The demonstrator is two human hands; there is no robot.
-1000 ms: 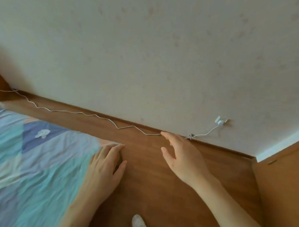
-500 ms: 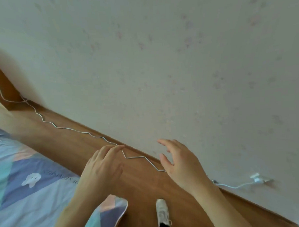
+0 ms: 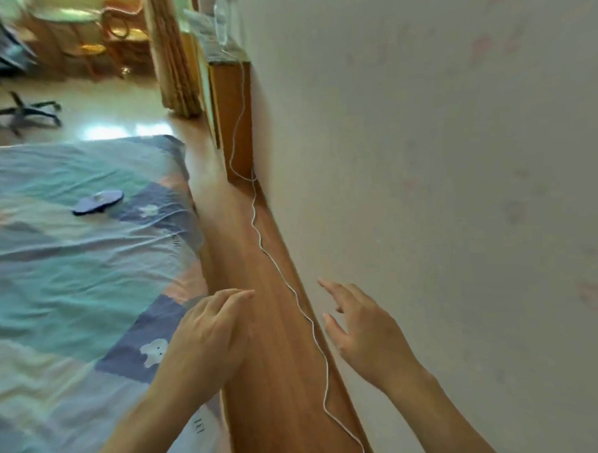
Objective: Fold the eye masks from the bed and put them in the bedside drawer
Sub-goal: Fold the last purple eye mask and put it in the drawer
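A dark blue eye mask (image 3: 98, 202) lies flat on the bed (image 3: 70, 270), which is covered in a blue, teal and pale patchwork sheet. It is far ahead of my hands, toward the left. My left hand (image 3: 210, 336) hovers over the bed's right edge, empty, fingers loosely spread. My right hand (image 3: 360, 329) is raised beside the wall, empty, fingers apart. No drawer shows clearly.
A wooden floor strip (image 3: 259, 296) runs between bed and wall (image 3: 426, 186), with a thin white cable (image 3: 286, 281) lying along it. A wooden cabinet (image 3: 233, 119) stands against the wall ahead. A curtain (image 3: 172, 53), an office chair base (image 3: 22, 113) and wooden chairs are beyond.
The view has swung left from the wall and floor toward the bed and room. The eye mask and cabinet have come into sight. Both hands stay empty and apart.
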